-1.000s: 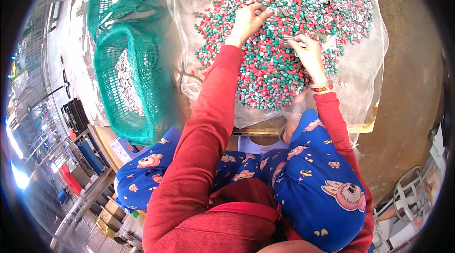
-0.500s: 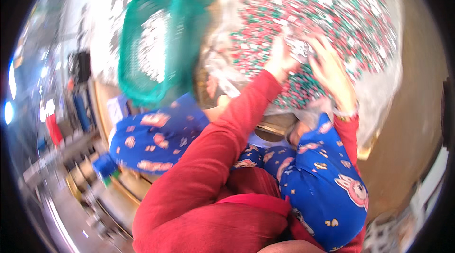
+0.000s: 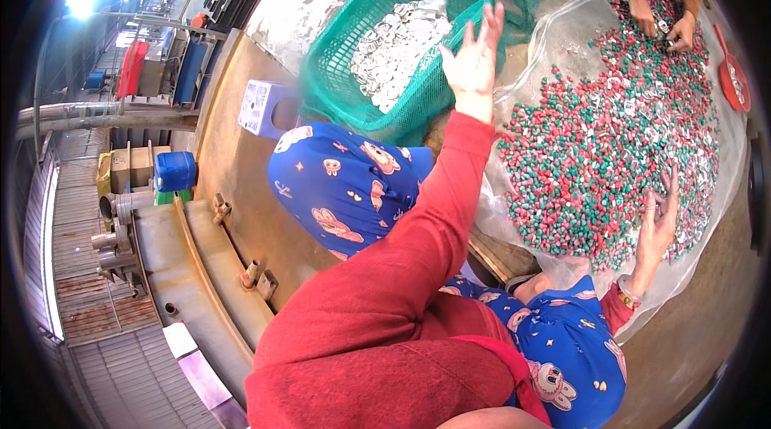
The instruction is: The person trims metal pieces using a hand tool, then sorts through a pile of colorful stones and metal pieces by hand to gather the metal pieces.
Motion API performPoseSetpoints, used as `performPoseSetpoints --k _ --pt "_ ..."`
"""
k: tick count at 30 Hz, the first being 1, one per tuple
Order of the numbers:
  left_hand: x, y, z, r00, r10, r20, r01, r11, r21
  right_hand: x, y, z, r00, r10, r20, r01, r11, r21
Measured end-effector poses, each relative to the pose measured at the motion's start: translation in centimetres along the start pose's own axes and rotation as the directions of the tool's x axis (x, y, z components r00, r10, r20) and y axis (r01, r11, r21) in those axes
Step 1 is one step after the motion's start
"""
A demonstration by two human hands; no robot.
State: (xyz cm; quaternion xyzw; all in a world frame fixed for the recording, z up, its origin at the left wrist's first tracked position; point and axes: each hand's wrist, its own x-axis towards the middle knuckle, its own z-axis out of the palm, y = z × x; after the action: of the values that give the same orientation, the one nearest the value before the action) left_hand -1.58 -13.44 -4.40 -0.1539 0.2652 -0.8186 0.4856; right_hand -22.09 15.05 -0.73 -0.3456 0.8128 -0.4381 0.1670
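Left hand: the left hand (image 3: 474, 59) is raised over the near rim of the green basket (image 3: 337, 83), fingers spread wide and pointing up the picture, palm empty.
Right hand: the right hand (image 3: 658, 220) lies flat on the heap of pellets (image 3: 610, 148), fingers spread, pointing toward the far side; whether it pinches anything I cannot tell.
Basket: mesh plastic, oblong, its long axis running from lower left to upper right; it holds a mound of small silver metal pieces (image 3: 393, 47).
Pellets: red, green and white bits with silver pieces mixed in, spread on a clear plastic sheet (image 3: 522, 51) to the right of the basket.
Another person: 2 hands (image 3: 662, 19) work at the far edge of the heap, beside a red scoop (image 3: 731, 79).
Packages: a pale blue-and-white box (image 3: 265, 108) stands left of the basket; a blue drum (image 3: 174, 170) lies further left.
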Motion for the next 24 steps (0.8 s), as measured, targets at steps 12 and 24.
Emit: performPoseSetpoints --k 12,24 --pt "4.5 -6.1 -16.1 0.709 -0.261 -0.655 0.077 -0.895 0.440 8.4 19.0 2.9 0.969 0.122 0.213 -0.020 0.903 -0.429" --pt "4.5 -5.9 -26.4 0.487 -0.423 -0.765 -0.310 -0.902 0.301 6.6 21.0 7.0 0.939 -0.017 0.342 0.034 0.998 -0.045"
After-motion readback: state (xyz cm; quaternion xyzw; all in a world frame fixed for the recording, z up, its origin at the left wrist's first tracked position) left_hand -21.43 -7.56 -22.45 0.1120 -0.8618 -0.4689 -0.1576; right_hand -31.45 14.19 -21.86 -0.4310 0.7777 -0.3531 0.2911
